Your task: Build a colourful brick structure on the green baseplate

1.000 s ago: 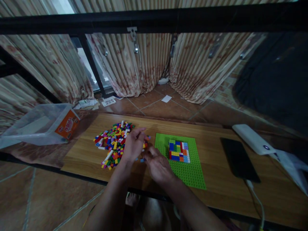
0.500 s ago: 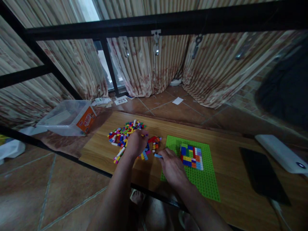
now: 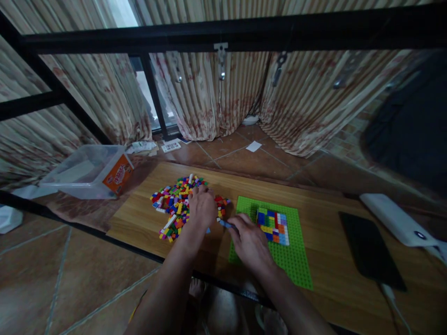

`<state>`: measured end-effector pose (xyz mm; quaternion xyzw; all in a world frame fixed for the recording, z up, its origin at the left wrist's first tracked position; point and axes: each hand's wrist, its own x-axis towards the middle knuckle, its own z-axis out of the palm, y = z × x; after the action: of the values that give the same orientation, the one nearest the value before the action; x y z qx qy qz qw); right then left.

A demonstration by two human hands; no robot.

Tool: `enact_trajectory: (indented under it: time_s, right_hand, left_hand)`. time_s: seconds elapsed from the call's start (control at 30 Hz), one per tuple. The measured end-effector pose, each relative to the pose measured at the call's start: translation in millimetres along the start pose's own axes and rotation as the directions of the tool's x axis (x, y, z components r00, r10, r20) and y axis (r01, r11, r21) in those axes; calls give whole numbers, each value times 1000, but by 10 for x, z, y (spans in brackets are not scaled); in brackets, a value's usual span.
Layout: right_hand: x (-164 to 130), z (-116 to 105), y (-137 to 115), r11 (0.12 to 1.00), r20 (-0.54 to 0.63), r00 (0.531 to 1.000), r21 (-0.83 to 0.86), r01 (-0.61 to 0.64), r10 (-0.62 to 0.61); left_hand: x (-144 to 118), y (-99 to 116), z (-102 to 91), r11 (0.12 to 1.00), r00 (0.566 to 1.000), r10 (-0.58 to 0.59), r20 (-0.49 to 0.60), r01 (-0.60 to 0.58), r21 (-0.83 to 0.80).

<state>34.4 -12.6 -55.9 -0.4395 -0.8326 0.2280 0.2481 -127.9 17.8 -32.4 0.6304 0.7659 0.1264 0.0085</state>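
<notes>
My left hand reaches over the right side of a pile of toy building bricks, back up, its fingers apart and bent down among the pieces; the fingertips are partly hidden. Between the thumb and fingers of my right hand is a long light-blue brick, sticking out to the left. That hand hovers by the left edge of a green baseplate. On the plate sits a rectangular block of many-coloured bricks, with white and light-blue pieces along its right side.
The wooden table carries a dark tablet-like slab and a white device with cables at right. A clear plastic bin with an orange label stands beyond the left end. A black metal bar crosses above.
My left hand has turned back up, its fingers opening over the pile. The right hand keeps the light-blue brick near the baseplate. The whole view has shifted slightly.
</notes>
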Motion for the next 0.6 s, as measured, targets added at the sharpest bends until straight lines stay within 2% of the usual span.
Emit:
enact_trajectory:
  time_s: [0.07, 0.13, 0.23, 0.3, 0.4, 0.5, 0.6]
  right_hand:
    - [-1, -79, -5, 999, -66, 998, 37, 1, 1]
    - [-3, -169, 13, 998, -149, 989, 68, -1, 11]
    - [-10, -297, 83, 998, -249, 969, 70, 7, 11]
    - [-20, -362, 140, 999, -279, 960, 49, 21, -6]
    - [-45, -440, 223, 999, -291, 957, 44, 23, -10]
    - [-77, -537, 336, 997, -280, 960, 71, 8, 13]
    - [-114, -689, 528, 996, -301, 952, 84, -37, 61]
  left_hand:
    - [-5, -1, -35, 998, 997, 36, -69, -40, -57]
    - [-24, 17, -66, 982, 987, 118, -113, -133, -135]
    - [-89, 110, -87, 910, 960, 278, -23, -271, -313]
    - [-151, 212, -88, 837, 929, 369, 41, -313, -449]
    - [-232, 379, -80, 730, 883, 468, 41, -359, -581]
    - [-258, 510, -44, 668, 863, 504, 2, -389, -634]
    - [-236, 599, 31, 668, 884, 465, -39, -379, -641]
